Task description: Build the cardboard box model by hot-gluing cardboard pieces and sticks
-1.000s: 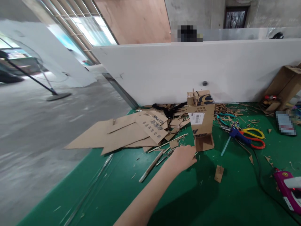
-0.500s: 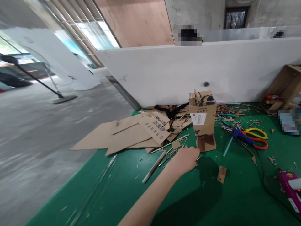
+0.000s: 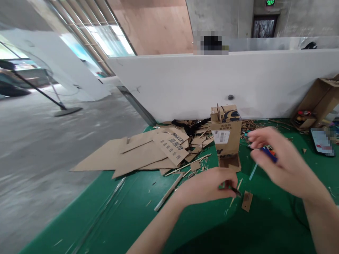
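Pinch of left hand [image 3: 212, 185] on small dark piece [image 3: 236, 192], right hand [image 3: 281, 160] loose, unclenched near blue handle [image 3: 269, 154]

Upper-left glare, smeared left edge

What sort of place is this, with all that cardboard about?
It looks like a makeshift craft workshop in a roughly finished building: flat cardboard sheets and a standing cardboard construction share a green work surface, with bare grey floor beyond.
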A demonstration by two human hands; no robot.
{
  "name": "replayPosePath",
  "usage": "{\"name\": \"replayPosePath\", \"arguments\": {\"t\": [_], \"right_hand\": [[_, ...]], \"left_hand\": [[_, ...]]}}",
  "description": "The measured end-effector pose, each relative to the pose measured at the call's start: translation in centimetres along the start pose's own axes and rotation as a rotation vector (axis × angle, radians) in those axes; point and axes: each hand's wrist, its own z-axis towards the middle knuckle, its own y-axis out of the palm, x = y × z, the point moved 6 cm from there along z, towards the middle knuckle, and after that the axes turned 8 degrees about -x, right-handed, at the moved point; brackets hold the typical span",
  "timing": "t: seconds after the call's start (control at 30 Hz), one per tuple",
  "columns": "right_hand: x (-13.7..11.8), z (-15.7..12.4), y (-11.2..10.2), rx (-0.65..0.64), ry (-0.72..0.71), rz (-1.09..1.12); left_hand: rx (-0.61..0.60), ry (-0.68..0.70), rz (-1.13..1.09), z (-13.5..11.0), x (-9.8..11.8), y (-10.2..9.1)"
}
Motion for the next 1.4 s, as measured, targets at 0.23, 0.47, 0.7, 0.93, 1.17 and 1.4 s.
{"name": "replayPosePath", "arguments": {"t": [0.23,0.47,0.7,0.93,1.17,1.4], "right_hand": [[-0.8,2.1,2.8,-0.119,-0.128,0.456],[0.5,3.0,0.6,0.319,-0.128,0.332],[4.3,6.0,0.0,0.609,-0.104,-0.03],[6.7,8.0,1.9,0.614,-0.143,-0.052],[6.1,7.8,2.0,0.595,-0.166,-0.147],[5.7,7.6,1.7,0.609,-0.17,-0.134]], "left_hand": [[0.626,0.529,-0.689,-3.0,2.2,-5.9],[1.062,0.42,-0.361,-2.6,1.1,-8.4],[1.26,0.211,0.289,-3.5,0.3,-11.5],[1.078,0.139,0.139,-1.6,-1.5,-11.9],[0.683,0.212,-0.375,2.1,-7.5,-11.8],[0.708,0.278,-0.481,2.3,-7.1,-11.7]]}}
